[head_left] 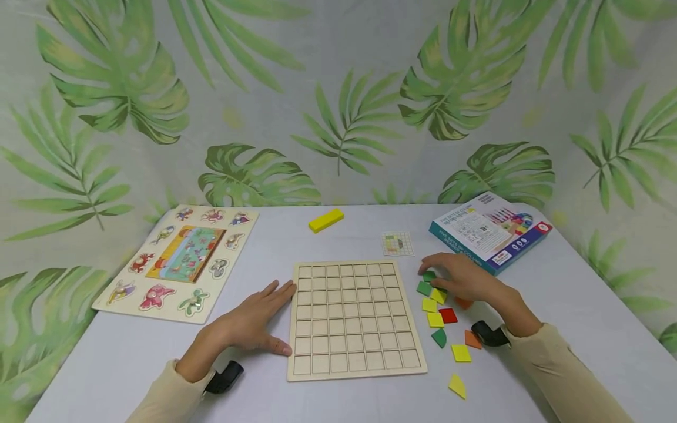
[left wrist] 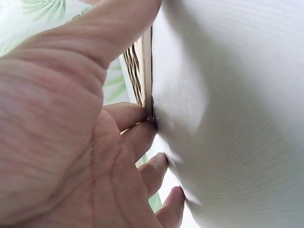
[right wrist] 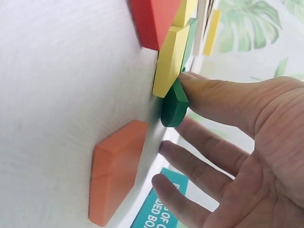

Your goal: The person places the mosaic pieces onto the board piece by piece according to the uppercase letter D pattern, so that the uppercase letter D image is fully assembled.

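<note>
A wooden grid board [head_left: 351, 320] with square recesses lies flat on the table. My left hand [head_left: 252, 322] rests at its left edge, fingers spread, thumb near the lower corner. In the left wrist view, fingertips of that hand [left wrist: 126, 156] touch the board's side [left wrist: 148, 71]. On the right, my right hand [head_left: 465, 276] pinches a green tile [right wrist: 175, 104] between thumb and index finger, low over the table. Around it lie yellow tiles [head_left: 435, 319], another green tile [head_left: 424, 288], a red tile [head_left: 448, 315] and an orange tile [right wrist: 118, 173].
A small printed grid card [head_left: 398, 244] lies behind the board. Further right stands a teal-edged box [head_left: 489, 229]. A yellow block [head_left: 326, 221] lies at the back, and an animal picture puzzle [head_left: 180, 264] at the left. Loose tiles, including a yellow one [head_left: 457, 386], extend toward the front.
</note>
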Tool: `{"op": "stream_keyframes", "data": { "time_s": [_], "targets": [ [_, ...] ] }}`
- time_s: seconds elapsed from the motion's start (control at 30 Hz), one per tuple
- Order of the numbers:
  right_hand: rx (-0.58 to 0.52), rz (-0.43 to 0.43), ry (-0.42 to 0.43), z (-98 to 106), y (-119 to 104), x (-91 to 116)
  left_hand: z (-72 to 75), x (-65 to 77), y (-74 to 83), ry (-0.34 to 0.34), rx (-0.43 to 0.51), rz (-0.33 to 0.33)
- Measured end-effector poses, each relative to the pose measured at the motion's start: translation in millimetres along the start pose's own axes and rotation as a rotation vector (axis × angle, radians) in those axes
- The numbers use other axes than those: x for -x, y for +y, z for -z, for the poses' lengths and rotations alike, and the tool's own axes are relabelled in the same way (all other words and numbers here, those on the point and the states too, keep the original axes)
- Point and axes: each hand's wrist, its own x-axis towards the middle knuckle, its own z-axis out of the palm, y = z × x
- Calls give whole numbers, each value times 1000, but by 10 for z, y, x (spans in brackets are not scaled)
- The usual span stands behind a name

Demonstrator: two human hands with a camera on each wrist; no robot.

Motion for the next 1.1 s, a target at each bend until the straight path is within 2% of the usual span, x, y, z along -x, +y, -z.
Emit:
{"op": "stream_keyframes", "data": {
  "time_s": [0.2,0.47,0.83,1.1],
  "targets": [
    [27,-22,-4,7,-26,-10,-8,-7,-7,-6,9,24],
    [44,-46,10,1,-36,-26,-42,-30,-53,-13,6,2],
    [120,-19,30,-18,-33,-64,-18,-2,-33,-26,4,4],
    [78,3,-9,24,0,-94,-19,0,-41,-18,-5,-10]
  ]
}}
